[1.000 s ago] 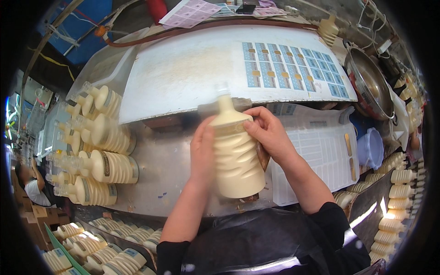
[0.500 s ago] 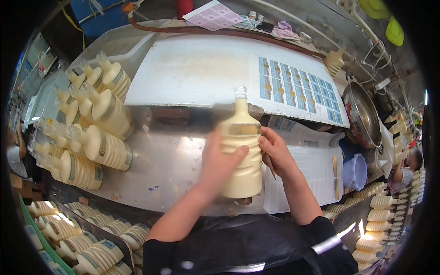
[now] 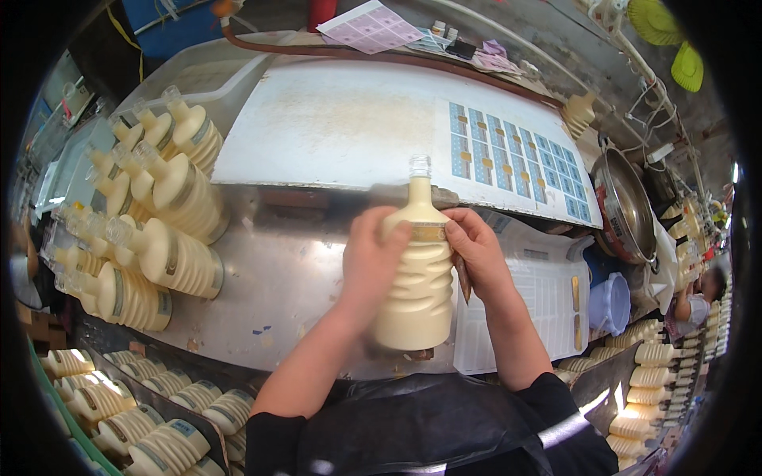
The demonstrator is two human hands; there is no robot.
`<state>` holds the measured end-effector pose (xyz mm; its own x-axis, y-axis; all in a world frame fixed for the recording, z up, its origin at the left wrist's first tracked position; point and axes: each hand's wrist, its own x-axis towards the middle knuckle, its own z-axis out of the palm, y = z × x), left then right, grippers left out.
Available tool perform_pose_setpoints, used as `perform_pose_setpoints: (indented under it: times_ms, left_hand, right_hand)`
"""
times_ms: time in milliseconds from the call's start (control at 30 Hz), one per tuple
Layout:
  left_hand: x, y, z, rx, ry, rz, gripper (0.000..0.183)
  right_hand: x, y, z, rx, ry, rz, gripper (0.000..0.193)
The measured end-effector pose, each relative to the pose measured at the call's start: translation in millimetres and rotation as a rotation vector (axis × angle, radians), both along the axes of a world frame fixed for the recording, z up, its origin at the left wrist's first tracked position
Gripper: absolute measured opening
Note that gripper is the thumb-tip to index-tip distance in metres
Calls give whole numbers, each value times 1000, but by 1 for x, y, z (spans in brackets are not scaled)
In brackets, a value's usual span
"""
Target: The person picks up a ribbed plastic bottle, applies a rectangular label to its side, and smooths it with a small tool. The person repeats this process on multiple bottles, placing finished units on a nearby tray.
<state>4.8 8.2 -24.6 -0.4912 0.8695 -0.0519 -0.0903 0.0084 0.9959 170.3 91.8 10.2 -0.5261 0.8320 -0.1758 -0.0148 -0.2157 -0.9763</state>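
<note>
The cream ribbed bottle [image 3: 417, 278] is the landmark: it stands upright with its base on or just above the steel counter [image 3: 278, 293], directly in front of the person's dark apron. The left hand [image 3: 369, 262] wraps its left flank, fingers closed round the waist. The right hand [image 3: 476, 250] is on its right shoulder, fingers pinching at a thin gold band label [image 3: 429, 232] that rings the bottle just below the neck; a dark slim tool seems tucked in that palm, though I cannot tell what it is.

The likeliest fault, to my eye, is the band going on crooked or creased: the shoulder curves and the ribs offer no flat seat. A slip of the left hand could also let the bottle tip, since its clear neck [image 3: 419, 168] is uncapped.

Left of the bottle lies a pile of like bottles on their sides [image 3: 163, 238], near enough to be knocked. Right of it lies a white sheet [image 3: 548, 293]. Beyond it, a white board carries a sheet of blue labels [image 3: 516, 163], and farther right sits a metal bowl [image 3: 623, 210].
</note>
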Motion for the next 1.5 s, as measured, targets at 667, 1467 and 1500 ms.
perform_pose_setpoints:
  times_ms: [667,1467,1500]
  left_hand:
    - [0,-1,5,52,-191,-23,36]
    - [7,-17,12,68,-405,-54,47]
    - [10,-16,7,98,-331,-66,48]
  right_hand:
    - [-5,-2,-1,9,7,-71,27]
    - [15,0,-6,-92,-12,-29,40]
    - [15,-1,-7,-97,-29,-30,39]
